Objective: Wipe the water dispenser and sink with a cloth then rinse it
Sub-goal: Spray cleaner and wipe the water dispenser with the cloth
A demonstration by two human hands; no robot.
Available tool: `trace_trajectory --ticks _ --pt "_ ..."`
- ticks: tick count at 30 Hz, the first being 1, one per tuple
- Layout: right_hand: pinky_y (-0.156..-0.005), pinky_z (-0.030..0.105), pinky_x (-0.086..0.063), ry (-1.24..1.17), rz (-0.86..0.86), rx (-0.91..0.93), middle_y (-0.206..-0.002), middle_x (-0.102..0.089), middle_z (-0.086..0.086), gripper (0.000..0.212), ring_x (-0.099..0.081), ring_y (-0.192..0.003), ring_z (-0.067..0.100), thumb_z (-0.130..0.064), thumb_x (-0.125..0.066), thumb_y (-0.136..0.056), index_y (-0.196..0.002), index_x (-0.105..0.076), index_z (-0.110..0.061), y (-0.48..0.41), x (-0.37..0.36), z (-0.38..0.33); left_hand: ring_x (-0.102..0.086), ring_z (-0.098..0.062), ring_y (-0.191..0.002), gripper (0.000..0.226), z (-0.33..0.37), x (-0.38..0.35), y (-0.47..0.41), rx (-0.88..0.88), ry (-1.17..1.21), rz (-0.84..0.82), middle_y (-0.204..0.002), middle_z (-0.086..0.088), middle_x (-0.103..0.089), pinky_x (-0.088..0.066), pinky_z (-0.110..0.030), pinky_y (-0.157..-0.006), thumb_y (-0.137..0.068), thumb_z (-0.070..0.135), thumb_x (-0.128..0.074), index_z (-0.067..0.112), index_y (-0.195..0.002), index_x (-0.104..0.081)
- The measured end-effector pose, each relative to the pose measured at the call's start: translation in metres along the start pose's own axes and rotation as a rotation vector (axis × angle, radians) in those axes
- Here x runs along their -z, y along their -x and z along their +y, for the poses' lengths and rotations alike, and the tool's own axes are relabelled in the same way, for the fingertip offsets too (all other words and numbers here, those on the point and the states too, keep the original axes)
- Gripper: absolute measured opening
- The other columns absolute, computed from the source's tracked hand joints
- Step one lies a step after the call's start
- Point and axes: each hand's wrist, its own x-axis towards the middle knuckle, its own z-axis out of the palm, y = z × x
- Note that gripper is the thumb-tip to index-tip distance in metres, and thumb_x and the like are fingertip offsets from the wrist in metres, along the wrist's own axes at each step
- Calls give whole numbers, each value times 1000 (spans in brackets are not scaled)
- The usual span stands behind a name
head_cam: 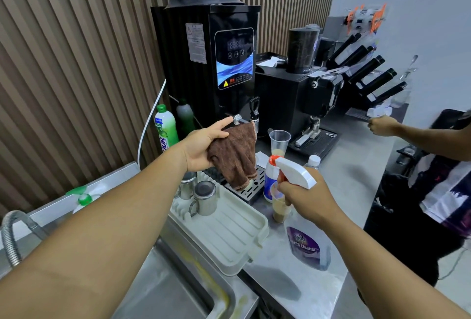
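The brown cloth [235, 154] is clamped in the left hand [204, 149] and held up against the lower front of the black water dispenser [204, 63], just beside its taps, with the loose end hanging over the drip grate below. It appears to be held there so that the dispenser's front can be wiped. The spray bottle [303, 214] is gripped at its neck by the right hand [308, 197], fingers closed around the trigger, nozzle aimed toward the dispenser, probably so that cleaner can be applied beside the cloth.

Little open room is left in front of the dispenser: a clear cup [279, 141], a small bottle and a white drying tray [229, 232] with steel cups are crowded there. The sink [178, 293] lies below the dispenser, beyond the tray's near edge, not yet wiped by the look of it. To the right of the dispenser, bare tabletop [356, 165] is available, though another person's arm reaches over it.
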Motion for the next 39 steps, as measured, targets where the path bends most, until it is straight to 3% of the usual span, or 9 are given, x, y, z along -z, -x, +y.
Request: trace_trajectory --ticks 3,7,11,17,22,27,29,32,39 --pt "-60 37 -51 -34 5 49 -71 -61 14 10 -56 -61 16 1 -61 -83 -87 -68 -6 -1 0 -10 -73 -14 -95 47 0 -2 0 19 -24 -9 -124 1 -70 -58 -30 -72 -106 10 -38 38 -141 -52" --pt "-57 39 -45 -50 -12 101 -67 -55 16 8 -51 -58 19 -4 -60 -79 -83 -61 3 -5 2 -24 -67 -22 -115 50 -2 -5 -2 53 -37 -33 -136 -4 -66 -55 -38 -87 -105 12 -41 37 -148 -48" --pt "-60 43 -48 39 -140 178 -68 -58 9 8 -53 -61 21 -15 -55 -69 -66 -58 -22 -2 -4 -28 -63 -26 -122 52 -1 -8 -5 50 -36 -23 -136 -5 -67 -54 -41 -96 -105 12 -41 41 -148 -48" --pt "-55 24 -41 -31 -148 92 -56 -56 -9 31 -49 -53 10 -9 -63 -71 -57 -61 -36 5 -12 -8 -74 -14 -89 47 1 -10 -8 29 -30 15 -115 1 -74 -58 -26 -62 -105 13 -43 42 -140 -55" --pt "-55 38 -46 15 -101 14 -72 -62 20 2 -53 -55 19 -2 -63 -78 -78 -62 -1 -2 -1 14 -71 -18 -105 50 -1 -11 -10 26 -15 2 -129 -1 -69 -58 -34 -79 -105 13 -44 41 -145 -52" --pt "-64 56 -54 -76 -70 14 -82 -68 15 22 -59 -65 31 -14 -61 -71 -91 -69 -9 -3 5 22 -73 -16 -99 52 -8 -19 -15 27 -31 23 -122 0 -73 -59 -31 -76 -106 12 -41 39 -149 -47" --pt "-64 51 -53 -134 -38 29 -83 -65 1 28 -60 -76 31 -8 -64 -74 -100 -67 -18 -1 9 24 -73 -16 -99 51 -11 -21 -15 32 -37 27 -125 0 -71 -59 -32 -76 -106 12 -41 39 -149 -46" --pt "-66 27 -45 -101 22 31 -79 -54 -19 27 -56 -77 9 -20 -65 -67 -91 -59 -29 -1 14 30 -71 -18 -106 52 -16 -24 -14 35 -42 29 -134 -2 -68 -58 -33 -79 -105 12 -41 39 -150 -46" --pt "-67 28 -50 -194 63 25 -83 -66 -1 26 -60 -75 11 -15 -69 -74 -100 -70 -12 -13 17 65 -72 -15 -96 54 -31 -24 -7 28 -32 85 -132 -2 -68 -58 -31 -74 -104 11 -41 39 -150 -45"
